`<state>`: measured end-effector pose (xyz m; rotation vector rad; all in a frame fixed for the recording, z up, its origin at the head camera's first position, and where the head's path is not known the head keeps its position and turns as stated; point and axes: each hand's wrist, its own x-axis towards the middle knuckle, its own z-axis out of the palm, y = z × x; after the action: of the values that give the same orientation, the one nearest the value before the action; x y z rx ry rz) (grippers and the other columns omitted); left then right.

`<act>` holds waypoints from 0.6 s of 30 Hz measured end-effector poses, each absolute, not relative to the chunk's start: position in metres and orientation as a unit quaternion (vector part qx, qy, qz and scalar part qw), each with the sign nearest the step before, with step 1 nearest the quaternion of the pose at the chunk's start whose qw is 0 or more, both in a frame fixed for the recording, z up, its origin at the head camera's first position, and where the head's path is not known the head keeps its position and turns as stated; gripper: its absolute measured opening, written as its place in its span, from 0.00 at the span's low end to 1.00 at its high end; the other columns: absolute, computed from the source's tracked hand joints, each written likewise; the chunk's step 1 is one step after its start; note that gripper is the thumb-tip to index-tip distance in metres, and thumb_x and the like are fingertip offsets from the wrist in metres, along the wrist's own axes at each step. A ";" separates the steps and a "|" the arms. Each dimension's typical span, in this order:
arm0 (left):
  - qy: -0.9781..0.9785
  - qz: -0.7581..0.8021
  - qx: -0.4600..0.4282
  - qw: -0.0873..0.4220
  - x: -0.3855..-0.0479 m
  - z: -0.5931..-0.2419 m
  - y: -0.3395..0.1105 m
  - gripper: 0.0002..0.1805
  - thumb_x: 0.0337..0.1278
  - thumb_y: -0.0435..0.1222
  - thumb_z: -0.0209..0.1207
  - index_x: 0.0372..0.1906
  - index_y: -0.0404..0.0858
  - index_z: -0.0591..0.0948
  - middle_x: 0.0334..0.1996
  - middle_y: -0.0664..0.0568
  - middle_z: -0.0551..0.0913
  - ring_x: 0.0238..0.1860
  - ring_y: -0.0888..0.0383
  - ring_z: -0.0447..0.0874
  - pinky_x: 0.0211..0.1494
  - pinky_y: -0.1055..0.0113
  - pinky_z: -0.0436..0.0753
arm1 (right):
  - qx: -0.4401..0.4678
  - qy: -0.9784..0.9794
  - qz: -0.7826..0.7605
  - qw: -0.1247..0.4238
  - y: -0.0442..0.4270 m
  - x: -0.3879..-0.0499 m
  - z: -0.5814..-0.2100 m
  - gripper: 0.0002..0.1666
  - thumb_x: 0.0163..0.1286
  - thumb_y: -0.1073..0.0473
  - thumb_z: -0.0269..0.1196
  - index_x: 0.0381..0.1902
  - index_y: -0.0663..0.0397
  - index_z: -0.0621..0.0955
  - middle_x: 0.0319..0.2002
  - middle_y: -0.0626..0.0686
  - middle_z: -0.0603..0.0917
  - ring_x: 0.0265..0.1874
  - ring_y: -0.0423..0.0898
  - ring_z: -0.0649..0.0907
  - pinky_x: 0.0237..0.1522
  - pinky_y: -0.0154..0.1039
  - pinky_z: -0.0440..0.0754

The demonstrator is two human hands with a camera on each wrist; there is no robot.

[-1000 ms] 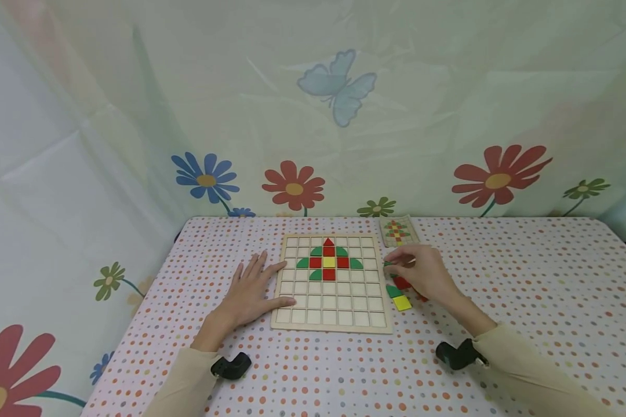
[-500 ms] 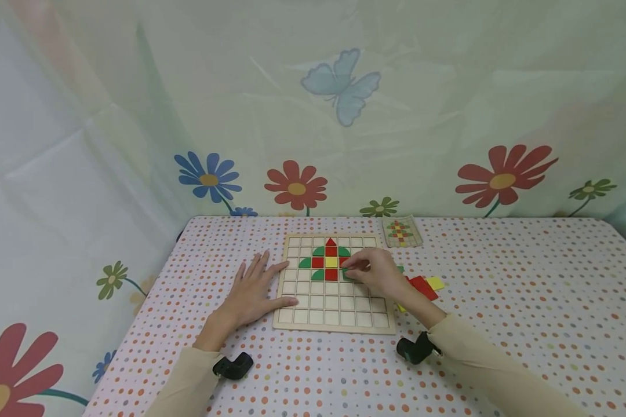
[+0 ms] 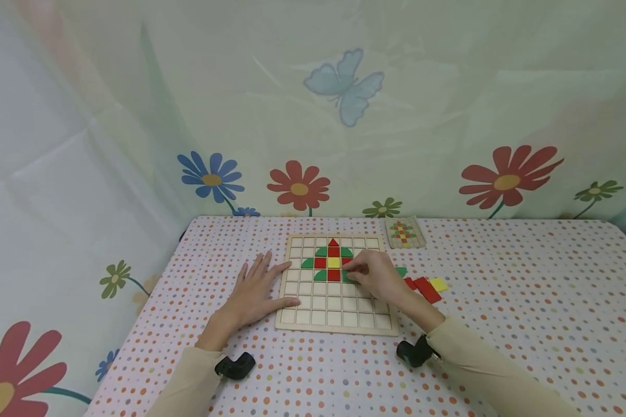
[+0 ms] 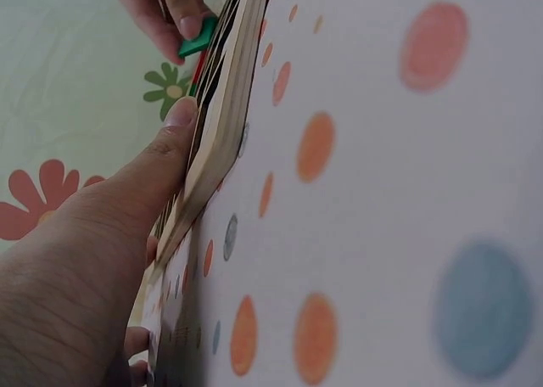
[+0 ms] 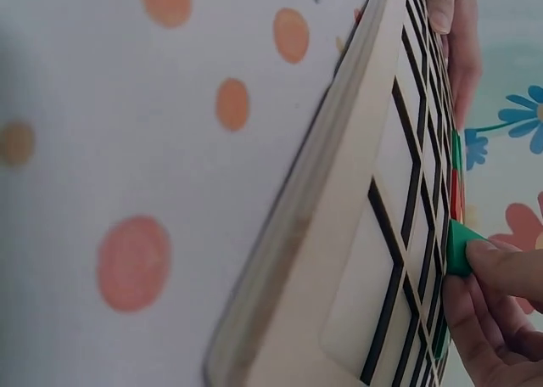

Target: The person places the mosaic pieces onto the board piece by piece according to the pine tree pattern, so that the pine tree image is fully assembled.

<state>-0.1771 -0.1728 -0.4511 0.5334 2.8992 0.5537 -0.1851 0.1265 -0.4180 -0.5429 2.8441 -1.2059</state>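
Observation:
A wooden grid board (image 3: 334,304) holds red, green and yellow pieces around a yellow square (image 3: 333,263). My left hand (image 3: 250,295) lies with fingers spread at the board's left edge, thumb and index finger touching it. Over the right part of the pattern, my right hand (image 3: 378,278) pinches a green piece (image 3: 348,277) between thumb and fingers, right of the lower red square. The right wrist view shows that green piece (image 5: 460,248) tilted against the grid, and the left wrist view shows the green piece (image 4: 197,37) under the fingertips.
Right of the board lie a red piece (image 3: 428,289), a yellow piece (image 3: 439,284) and a green piece (image 3: 401,271), partly hidden by my right hand. A small pattern card (image 3: 405,233) lies behind them, near the table's back edge.
My right hand has moved left from the loose pieces to the board with a green piece, and has stayed there over the last half second. The left hand keeps its place.

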 end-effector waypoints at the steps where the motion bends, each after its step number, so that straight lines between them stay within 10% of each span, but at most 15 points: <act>1: 0.964 0.183 0.178 0.070 -0.177 -0.451 -0.172 0.50 0.59 0.70 0.61 0.82 0.54 0.64 0.85 0.39 0.46 0.85 0.39 0.38 0.82 0.36 0.38 | -0.177 0.908 -0.380 0.001 0.126 -0.185 -0.417 0.08 0.65 0.74 0.72 0.42 0.65 0.91 0.37 0.53 0.87 0.35 0.45 0.84 0.37 0.35 0.85; 18: 0.965 0.177 0.180 0.070 -0.178 -0.452 -0.172 0.50 0.59 0.70 0.61 0.82 0.54 0.64 0.85 0.39 0.45 0.85 0.39 0.37 0.82 0.36 0.38 | -0.168 0.936 -0.310 0.021 0.112 -0.183 -0.407 0.07 0.67 0.78 0.68 0.40 0.69 0.89 0.37 0.56 0.85 0.38 0.49 0.85 0.41 0.40 0.88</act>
<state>-0.1776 -0.1717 -0.4517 0.5415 2.9041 0.5339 -0.1831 0.1119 -0.4073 -0.5207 2.8998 -0.9605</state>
